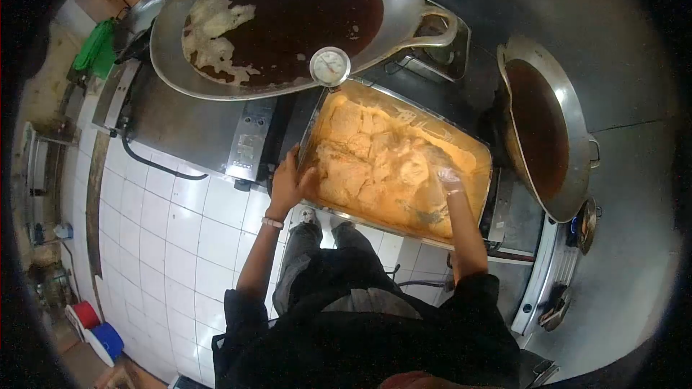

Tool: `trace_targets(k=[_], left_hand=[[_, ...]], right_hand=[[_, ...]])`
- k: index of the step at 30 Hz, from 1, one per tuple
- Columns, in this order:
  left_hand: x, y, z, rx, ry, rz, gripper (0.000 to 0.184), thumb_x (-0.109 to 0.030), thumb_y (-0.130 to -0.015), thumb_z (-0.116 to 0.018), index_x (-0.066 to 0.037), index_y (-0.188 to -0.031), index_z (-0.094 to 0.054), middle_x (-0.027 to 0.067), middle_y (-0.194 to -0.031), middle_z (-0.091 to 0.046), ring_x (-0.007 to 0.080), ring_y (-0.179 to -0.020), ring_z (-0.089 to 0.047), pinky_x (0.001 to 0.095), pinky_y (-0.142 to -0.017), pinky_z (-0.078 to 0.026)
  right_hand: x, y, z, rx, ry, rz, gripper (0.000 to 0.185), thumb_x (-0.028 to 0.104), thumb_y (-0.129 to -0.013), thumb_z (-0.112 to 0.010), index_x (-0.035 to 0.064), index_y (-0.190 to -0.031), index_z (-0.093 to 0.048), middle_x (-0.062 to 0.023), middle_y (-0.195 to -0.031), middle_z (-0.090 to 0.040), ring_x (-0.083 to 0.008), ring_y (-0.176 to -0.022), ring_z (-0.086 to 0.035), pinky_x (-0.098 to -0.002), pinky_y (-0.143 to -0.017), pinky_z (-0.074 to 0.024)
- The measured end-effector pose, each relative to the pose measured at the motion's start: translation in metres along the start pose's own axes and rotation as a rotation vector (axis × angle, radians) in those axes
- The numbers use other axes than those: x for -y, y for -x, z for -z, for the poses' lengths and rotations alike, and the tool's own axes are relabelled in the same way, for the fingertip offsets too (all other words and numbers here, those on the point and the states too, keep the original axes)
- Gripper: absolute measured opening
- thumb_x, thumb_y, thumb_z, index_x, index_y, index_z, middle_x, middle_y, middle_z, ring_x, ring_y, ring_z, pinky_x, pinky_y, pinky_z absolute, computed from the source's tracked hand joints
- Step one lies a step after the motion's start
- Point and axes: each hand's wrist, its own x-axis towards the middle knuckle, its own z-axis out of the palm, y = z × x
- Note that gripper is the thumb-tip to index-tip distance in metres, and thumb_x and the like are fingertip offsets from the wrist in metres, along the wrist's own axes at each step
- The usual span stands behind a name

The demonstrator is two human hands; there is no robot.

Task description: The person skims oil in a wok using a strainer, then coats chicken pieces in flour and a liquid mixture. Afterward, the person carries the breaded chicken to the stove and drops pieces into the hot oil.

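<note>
A rectangular metal tray [393,225] holds an orange-tan, powdery coating mix [353,173], with lumpy coated pieces spread through it. My left hand [287,186] grips the tray's left edge, its thumb over the inner side and its fingers along the outside. Inside the tray, toward the right, my right hand [445,175] wears a clear plastic glove and is down in the mix. Its fingers are blurred and partly covered, so I cannot tell whether they hold a piece.
Beyond the tray sits a large wok [404,0] of dark oil with pale foam and a dial thermometer [330,67] at its rim. A second oil-filled wok [569,101] stands to the right. Steel stove tops [187,115] flank the tray. White floor tiles [173,230] lie below left.
</note>
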Motion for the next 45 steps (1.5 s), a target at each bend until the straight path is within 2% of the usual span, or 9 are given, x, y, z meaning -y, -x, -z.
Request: trace_targets(k=[8,10,17,20,23,29,34,39,45], left_hand=[[0.004,0.001,-0.003,-0.007,0.038,0.056,0.055,-0.034,-0.091,-0.049,0.001,-0.131,-0.037,0.0246,-0.112,-0.056,0.0406,-0.101,-0.053,0.0444,-0.087,-0.042],[0.003,0.000,-0.002,-0.015,0.057,0.054,0.053,-0.033,-0.091,-0.048,0.000,-0.131,-0.038,0.0252,-0.112,-0.055,0.0409,-0.101,-0.053,0.0445,-0.088,-0.042],[-0.001,0.000,-0.001,-0.029,0.058,0.064,0.046,-0.029,-0.093,-0.045,0.000,-0.128,-0.040,0.0279,-0.108,-0.056,0.0422,-0.100,-0.054,0.0456,-0.087,-0.042],[-0.005,0.001,0.002,-0.028,0.049,0.070,0.045,-0.027,-0.092,-0.047,0.000,-0.128,-0.040,0.0269,-0.108,-0.057,0.0416,-0.098,-0.055,0.0454,-0.085,-0.043],[0.000,0.001,-0.001,-0.030,-0.003,0.040,0.045,-0.025,-0.091,-0.048,0.000,-0.128,-0.041,0.0257,-0.109,-0.057,0.0405,-0.099,-0.055,0.0449,-0.085,-0.043],[-0.001,0.001,0.001,-0.019,0.010,0.053,0.047,-0.025,-0.090,-0.051,0.002,-0.127,-0.041,0.0232,-0.116,-0.055,0.0398,-0.102,-0.054,0.0440,-0.088,-0.043],[-0.004,-0.001,0.001,-0.009,0.003,0.060,0.049,-0.027,-0.090,-0.052,0.002,-0.127,-0.041,0.0246,-0.117,-0.054,0.0404,-0.105,-0.053,0.0434,-0.089,-0.043],[-0.001,0.000,-0.001,0.015,0.052,0.096,0.050,-0.028,-0.090,-0.052,0.001,-0.129,-0.040,0.0256,-0.117,-0.054,0.0412,-0.105,-0.053,0.0430,-0.089,-0.044],[-0.003,0.000,-0.001,0.039,0.017,0.099,0.051,-0.026,-0.089,-0.054,0.001,-0.130,-0.039,0.0254,-0.119,-0.053,0.0413,-0.106,-0.054,0.0432,-0.090,-0.043]], right_hand=[[-0.015,-0.091,-0.077,0.279,-0.673,0.297,0.024,0.015,-0.086,-0.057,0.0093,-0.108,-0.062,-0.0073,-0.095,-0.066,-0.0195,-0.085,-0.061,-0.0294,-0.073,-0.0486],[0.021,-0.101,-0.090,0.098,0.235,0.407,0.022,0.015,-0.084,-0.056,0.0090,-0.105,-0.062,-0.0069,-0.084,-0.064,-0.0182,-0.077,-0.059,-0.0316,-0.071,-0.0480],[0.043,-0.132,-0.159,0.347,0.434,0.135,0.042,0.023,-0.086,-0.054,0.0003,-0.121,-0.048,-0.0144,-0.117,-0.055,-0.0258,-0.093,-0.059,-0.0410,-0.081,-0.0483],[0.023,-0.089,-0.183,-0.145,1.009,0.586,0.032,0.024,-0.085,-0.049,0.0038,-0.109,-0.058,-0.0136,-0.092,-0.062,-0.0304,-0.079,-0.061,-0.0450,-0.071,-0.0481],[0.021,-0.052,-0.153,-0.116,1.186,0.743,0.043,0.024,-0.086,-0.047,0.0047,-0.124,-0.045,-0.0155,-0.104,-0.059,-0.0329,-0.092,-0.057,-0.0466,-0.079,-0.0465],[0.010,0.033,-0.054,0.186,0.554,0.440,0.049,0.018,-0.083,-0.051,0.0057,-0.130,-0.041,-0.0157,-0.120,-0.050,-0.0320,-0.108,-0.048,-0.0449,-0.089,-0.0420],[-0.006,0.077,-0.031,0.122,-0.715,-0.062,0.056,0.013,-0.081,-0.054,0.0065,-0.135,-0.038,-0.0159,-0.133,-0.043,-0.0313,-0.122,-0.041,-0.0435,-0.098,-0.0383],[0.008,-0.032,-0.154,0.179,0.428,0.576,0.036,0.011,-0.081,-0.057,0.0077,-0.117,-0.057,-0.0099,-0.122,-0.055,-0.0256,-0.109,-0.052,-0.0373,-0.095,-0.0406],[0.012,-0.030,-0.164,0.135,0.741,0.719,0.035,0.014,-0.083,-0.055,0.0071,-0.117,-0.055,-0.0113,-0.120,-0.055,-0.0254,-0.106,-0.053,-0.0393,-0.093,-0.0410]])
